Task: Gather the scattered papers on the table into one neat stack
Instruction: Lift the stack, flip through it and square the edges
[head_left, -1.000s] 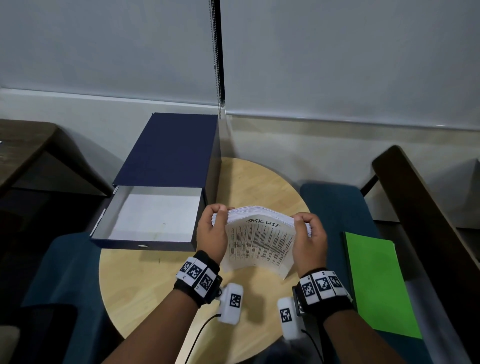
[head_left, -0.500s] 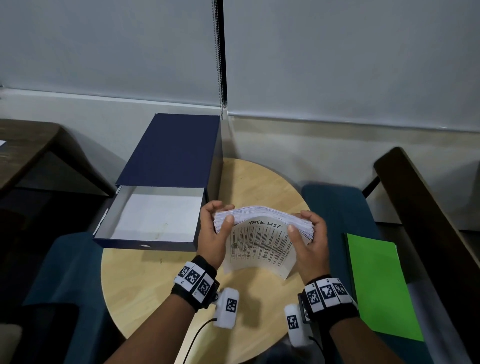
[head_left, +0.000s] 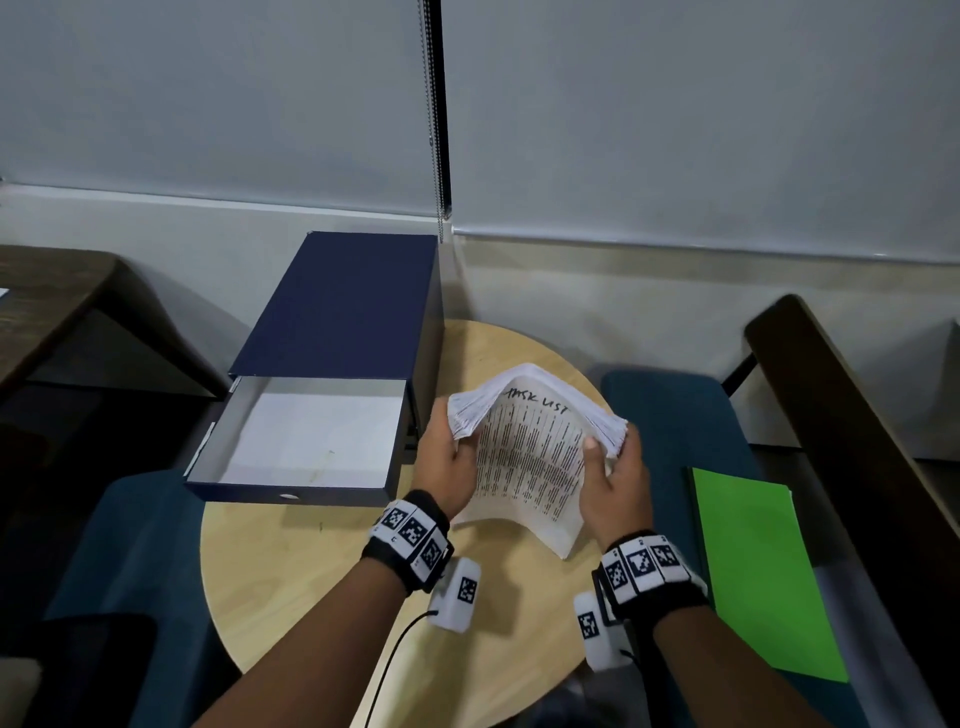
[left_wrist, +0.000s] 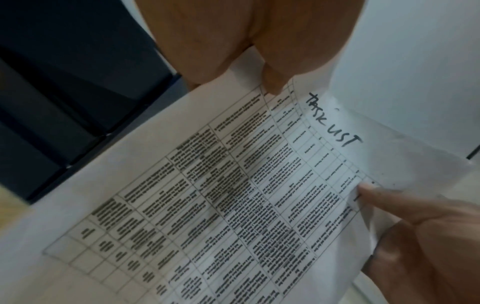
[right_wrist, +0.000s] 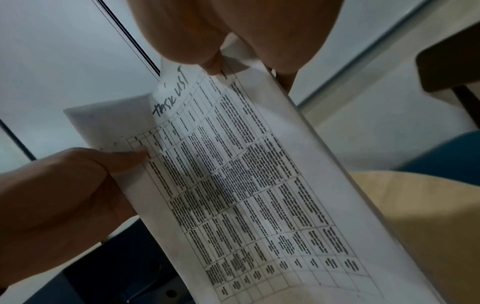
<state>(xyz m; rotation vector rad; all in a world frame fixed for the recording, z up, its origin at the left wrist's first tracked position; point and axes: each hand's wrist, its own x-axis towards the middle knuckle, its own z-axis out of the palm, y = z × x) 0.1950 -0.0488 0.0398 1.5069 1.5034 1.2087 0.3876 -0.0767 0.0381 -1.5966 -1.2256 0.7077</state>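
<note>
A thick stack of white papers (head_left: 530, 457) is held upright over the round wooden table (head_left: 322, 571), bowed toward me. Its front sheet is a printed table with "TASK LIST" handwritten at the top. My left hand (head_left: 449, 460) grips the stack's left edge, and my right hand (head_left: 615, 478) grips its right edge with the thumb on the front sheet. The left wrist view shows the stack (left_wrist: 233, 195) with the right hand's thumb (left_wrist: 384, 197) pressed on it. In the right wrist view the stack (right_wrist: 246, 185) has the left thumb (right_wrist: 124, 160) on it.
A dark blue box (head_left: 343, 312) stands on the table's left, its drawer (head_left: 306, 441) pulled out with white paper inside. A green folder (head_left: 758, 571) lies on the blue seat to the right. A dark wooden bench arm (head_left: 852, 415) runs along the far right.
Both hands lifted the stack's top edge and tilted it more upright, bending it into a stronger arch. The grips stay on both side edges.
</note>
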